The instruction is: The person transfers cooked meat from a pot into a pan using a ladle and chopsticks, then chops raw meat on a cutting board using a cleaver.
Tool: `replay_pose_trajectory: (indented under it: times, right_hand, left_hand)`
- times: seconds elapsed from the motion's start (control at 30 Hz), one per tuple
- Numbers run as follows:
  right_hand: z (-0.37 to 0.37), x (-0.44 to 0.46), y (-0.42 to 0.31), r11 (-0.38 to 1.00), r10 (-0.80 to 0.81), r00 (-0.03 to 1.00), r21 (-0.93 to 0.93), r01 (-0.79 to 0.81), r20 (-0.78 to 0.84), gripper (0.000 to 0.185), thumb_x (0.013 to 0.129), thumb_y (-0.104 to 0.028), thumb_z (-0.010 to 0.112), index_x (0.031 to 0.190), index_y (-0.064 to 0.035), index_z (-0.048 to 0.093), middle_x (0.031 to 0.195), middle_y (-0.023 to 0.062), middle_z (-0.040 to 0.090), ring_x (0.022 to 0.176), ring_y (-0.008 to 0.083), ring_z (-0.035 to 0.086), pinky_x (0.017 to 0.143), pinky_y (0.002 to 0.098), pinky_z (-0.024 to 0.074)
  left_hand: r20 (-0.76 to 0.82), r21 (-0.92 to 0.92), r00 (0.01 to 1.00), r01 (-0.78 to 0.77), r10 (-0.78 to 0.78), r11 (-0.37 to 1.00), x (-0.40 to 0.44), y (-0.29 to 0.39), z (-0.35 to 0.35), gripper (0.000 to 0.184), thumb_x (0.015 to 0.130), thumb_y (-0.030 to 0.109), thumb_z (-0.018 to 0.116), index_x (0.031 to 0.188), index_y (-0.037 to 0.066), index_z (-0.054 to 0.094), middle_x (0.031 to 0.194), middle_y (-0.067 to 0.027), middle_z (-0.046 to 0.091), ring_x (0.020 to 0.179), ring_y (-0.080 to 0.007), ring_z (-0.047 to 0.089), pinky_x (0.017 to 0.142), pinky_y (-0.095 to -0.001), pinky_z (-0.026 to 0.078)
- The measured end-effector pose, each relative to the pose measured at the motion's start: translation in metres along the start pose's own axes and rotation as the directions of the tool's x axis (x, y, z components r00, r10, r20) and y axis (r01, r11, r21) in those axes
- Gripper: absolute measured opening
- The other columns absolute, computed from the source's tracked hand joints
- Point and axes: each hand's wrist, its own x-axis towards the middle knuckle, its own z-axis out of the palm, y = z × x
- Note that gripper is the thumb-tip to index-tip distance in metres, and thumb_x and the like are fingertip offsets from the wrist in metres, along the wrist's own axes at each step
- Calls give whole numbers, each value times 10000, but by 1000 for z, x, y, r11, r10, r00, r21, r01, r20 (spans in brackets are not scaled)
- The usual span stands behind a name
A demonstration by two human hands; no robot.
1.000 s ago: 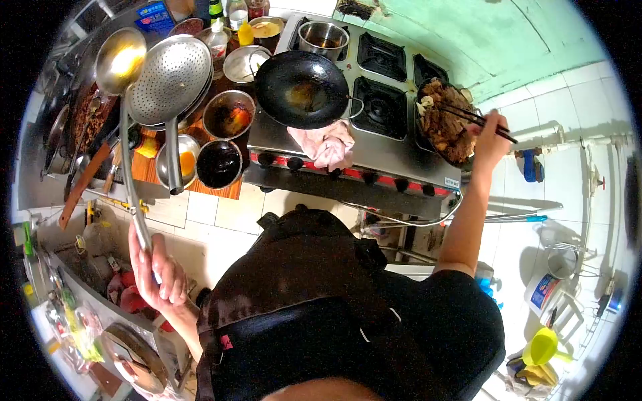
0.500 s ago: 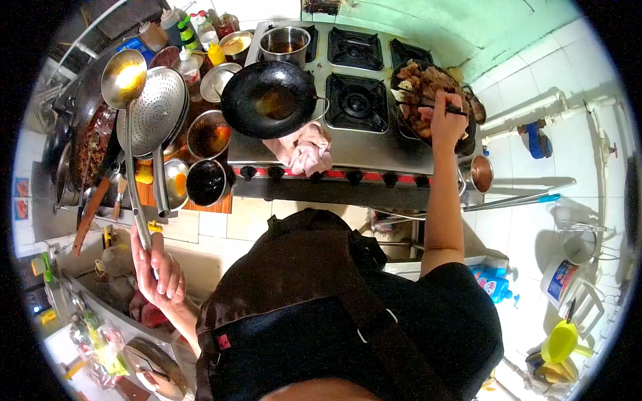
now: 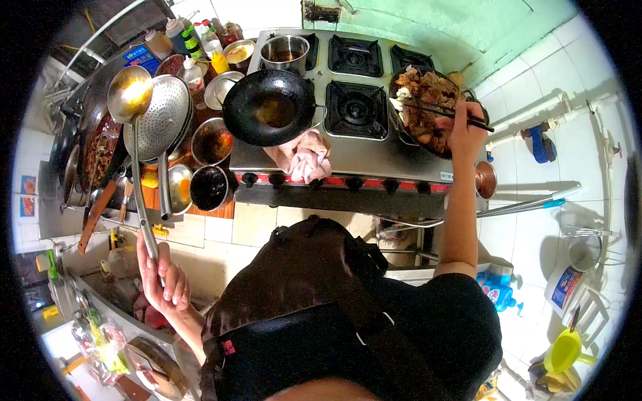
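My left hand (image 3: 164,281) is closed round the handle of a metal ladle (image 3: 130,93), whose bowl is raised at the upper left. Beside the ladle lies a perforated strainer (image 3: 160,113) over stacked pans. At the stove's right end, my right hand (image 3: 466,127) grips dark chopsticks (image 3: 428,107), their tips in a pan of browned meat (image 3: 424,90). A black wok (image 3: 271,110) with some oil rests on the left of the stove, a pink cloth (image 3: 307,157) against its near side.
The gas stove (image 3: 348,157) has several burners and a steel pot (image 3: 285,52). Bowls of dark sauce (image 3: 208,187) and red sauce (image 3: 212,142) stand left of it, with squeeze bottles (image 3: 194,77) behind. A sink (image 3: 120,287) is at the lower left.
The view has shifted. My right hand has moved over the meat and back toward the pan's right edge, still holding the chopsticks. My left hand keeps the ladle raised.
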Motion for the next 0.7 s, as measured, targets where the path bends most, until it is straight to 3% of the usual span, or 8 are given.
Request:
replay_pose_trajectory:
  times: [0.1,0.27,0.33,0.37,0.4,0.47,0.6,0.7]
  right_hand:
    - [5,-5,5,995,-97,995,-9,97,0,193,907,-167,515,789,-15,510,623,60,587,517,164,633,429,255,469]
    - [7,3,27,991,-105,994,-89,102,-33,184,901,-156,523,786,-13,508,596,56,572,504,158,629,420,253,466]
    - [5,8,11,998,-6,1000,-67,8,31,206,900,-180,531,806,2,508,617,72,581,525,165,628,456,251,498]
    - [4,17,3,997,-57,998,-53,57,19,195,896,-167,535,796,-2,506,595,74,590,517,161,625,458,246,489]
    - [2,23,-9,997,45,999,-67,-47,-18,191,893,-152,537,783,1,510,607,87,605,510,159,621,466,252,487]
    - [8,40,-8,985,-140,986,-116,130,-86,201,891,-171,544,803,10,536,634,87,623,536,143,621,482,250,489]
    - [40,81,25,984,-165,985,57,167,-44,207,892,-198,547,843,2,562,662,83,638,585,126,628,498,238,484]
    - [46,91,38,987,6,999,-163,1,43,235,863,-250,589,859,-16,594,683,90,628,589,130,626,502,257,443]
  left_hand:
    - [-22,10,1000,4,-4,1000,-3,-2,3,465,935,68,342,1368,30,178,744,-80,365,337,-31,331,242,-152,316]
    - [-6,20,1000,12,-12,1000,-5,-5,5,476,933,72,351,1369,30,164,740,-77,363,333,-28,319,231,-159,301]
    - [5,28,1000,11,-11,1000,-6,-6,5,479,932,74,353,1369,32,162,738,-76,362,332,-27,315,227,-161,297]
    - [5,39,1000,9,-9,999,-7,-7,5,477,932,77,353,1369,33,165,734,-73,359,331,-27,313,226,-161,298]
    - [1,51,1000,7,-7,999,-10,-7,4,476,932,80,353,1368,34,168,730,-70,356,330,-27,311,224,-161,299]
    - [-35,72,999,-1,3,997,-13,-7,9,478,932,84,354,1368,36,166,727,-67,353,329,-28,311,224,-161,302]
    - [-87,97,996,-12,21,995,-18,-6,13,486,927,92,361,1367,33,162,717,-58,347,328,-29,312,222,-166,305]
    - [-112,113,992,-38,51,993,-26,-4,12,489,924,87,365,1364,17,163,707,-53,347,328,-30,317,221,-168,310]
